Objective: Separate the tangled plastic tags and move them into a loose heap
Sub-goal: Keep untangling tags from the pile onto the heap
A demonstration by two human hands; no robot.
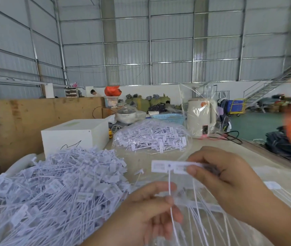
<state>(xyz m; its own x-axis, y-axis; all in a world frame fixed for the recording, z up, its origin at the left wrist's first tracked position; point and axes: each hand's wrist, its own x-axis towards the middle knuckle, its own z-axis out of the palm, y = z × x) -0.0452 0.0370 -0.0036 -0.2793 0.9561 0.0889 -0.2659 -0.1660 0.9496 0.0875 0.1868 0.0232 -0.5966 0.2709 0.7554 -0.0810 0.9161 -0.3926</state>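
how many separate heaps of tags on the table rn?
2. One loose heap near left, beside the left hand; one in a clear bag further back, centre. More may be hidden below the frame.

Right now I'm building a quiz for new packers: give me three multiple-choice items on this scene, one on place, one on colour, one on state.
1. Where is the big loose heap of tags?
A. left of the hands
B. in the blue basket
C. on the white box

2. What colour is the basket?
A. red
B. blue
C. black

3. What is the right hand doing?
A. lying flat
B. pinching a tag's flat head
C. lifting the kettle

Answers: 1 A, the heap fills the table's left. 2 B, its mesh wall is blue. 3 B, thumb and fingers pinch the tag; the left hand holds its strap.
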